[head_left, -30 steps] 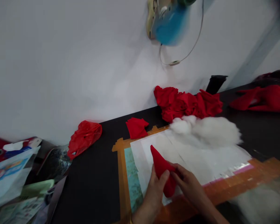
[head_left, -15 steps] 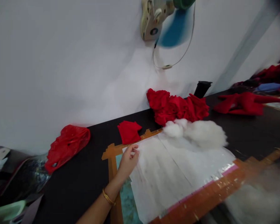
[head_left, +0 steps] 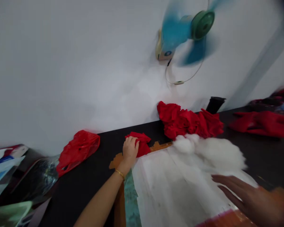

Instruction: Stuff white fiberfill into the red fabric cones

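Note:
My left hand (head_left: 130, 148) is on the left part of a small folded red cloth (head_left: 143, 147), its fingers curled over the cloth and the thumb to the right. Part of the cloth is hidden under that hand. From the lower right comes my right hand (head_left: 245, 197), slightly blurred, fingers stretched out and apart, above a white sheet (head_left: 177, 183). Nothing shows in that hand. Fluffy white stuffing (head_left: 219, 154) is heaped at the sheet's far right corner, beyond my right hand.
Behind the stuffing lies a crumpled red cloth pile (head_left: 189, 121), with a black container (head_left: 215, 105) close by. A red plastic bag (head_left: 79, 149) rests at the left against the wall. A wall fan (head_left: 191, 31) spins overhead. Brown tape (head_left: 119, 201) borders the sheet.
My left hand has moved from the sheet's far left corner onto the small red cloth. My right hand has come into view at the lower right. The view has tilted upward.

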Tool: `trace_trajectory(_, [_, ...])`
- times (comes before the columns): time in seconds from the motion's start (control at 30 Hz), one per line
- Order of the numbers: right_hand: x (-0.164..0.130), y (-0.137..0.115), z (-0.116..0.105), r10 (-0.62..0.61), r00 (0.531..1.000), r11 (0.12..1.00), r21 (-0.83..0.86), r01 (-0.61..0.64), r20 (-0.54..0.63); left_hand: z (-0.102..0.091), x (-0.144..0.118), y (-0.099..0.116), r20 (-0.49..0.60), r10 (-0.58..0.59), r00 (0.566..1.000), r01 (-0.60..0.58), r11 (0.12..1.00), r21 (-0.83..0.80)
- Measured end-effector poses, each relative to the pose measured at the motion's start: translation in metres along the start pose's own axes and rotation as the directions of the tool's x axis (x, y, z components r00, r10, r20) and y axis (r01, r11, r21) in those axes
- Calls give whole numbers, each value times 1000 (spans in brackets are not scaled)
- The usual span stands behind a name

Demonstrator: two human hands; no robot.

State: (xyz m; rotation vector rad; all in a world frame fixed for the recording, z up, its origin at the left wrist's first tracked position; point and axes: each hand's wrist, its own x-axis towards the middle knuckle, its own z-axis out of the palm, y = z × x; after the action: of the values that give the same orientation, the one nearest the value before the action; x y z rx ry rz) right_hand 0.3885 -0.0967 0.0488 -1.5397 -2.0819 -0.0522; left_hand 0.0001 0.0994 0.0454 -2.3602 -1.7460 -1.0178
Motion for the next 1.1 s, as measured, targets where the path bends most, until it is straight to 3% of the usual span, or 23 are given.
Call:
trace_trajectory(0.07, [25, 2, 10, -35, 998, 999, -7, 36, 61, -16, -5, 3, 10, 63, 998, -63, 998, 6])
trace_trajectory(0.13, [47, 4, 20, -28, 997, 1000, 12, 27, 70, -25, -18, 6, 110, 209, 972, -213, 977, 29])
trace_trajectory(0.2, [68, 9, 30, 15, 999, 999, 30, -16, 29, -26, -37, 11, 257, 373, 892, -392, 920, 26])
trace_trajectory(0.27, [91, 18, 39, 74, 995, 997, 4, -74, -61, -23, -58, 16, 336, 444, 830, -470, 883, -5])
trace_trajectory(0.37, [130, 38, 47, 101, 985, 984, -131, -119, -137, -22, -85, 26, 379, 414, 827, -409, 907, -99])
trace_trajectory(0.53, [174, 69, 49, 223, 974, 960, -182, -211, 44, -43, -106, 38, 432, 304, 849, -183, 937, -299])
trace_trajectory(0.6, [176, 69, 41, 202, 979, 969, -143, -200, 6, -54, -111, 35, 430, 266, 863, -104, 926, -363])
trace_trajectory(0.67, [168, 58, 28, 188, 976, 974, -109, -200, -113, -61, -116, 31, 398, 183, 899, -13, 919, -394])
trace_trajectory(0.73, [152, 38, 16, 185, 952, 978, -47, -202, -244, -62, -121, 27, 344, 66, 937, 75, 921, -381])
trace_trajectory(0.8, [133, 14, 11, 230, 930, 973, 72, -219, -286, -56, -123, 28, 308, 3, 952, 110, 931, -349])
trace_trajectory(0.9, [112, -11, 22, 287, 938, 940, 249, -235, -195, -41, -119, 38, 321, 80, 944, 6, 966, -258])
trace_trajectory(1.0, [108, -10, 39, 328, 943, 907, 298, -297, -60, -30, -106, 47, 332, 131, 934, -78, 983, -166])
trace_trajectory(1.1, [115, 10, 43, 379, 915, 893, 315, -322, -140, -29, -90, 50, 282, 76, 956, -34, 988, -152])
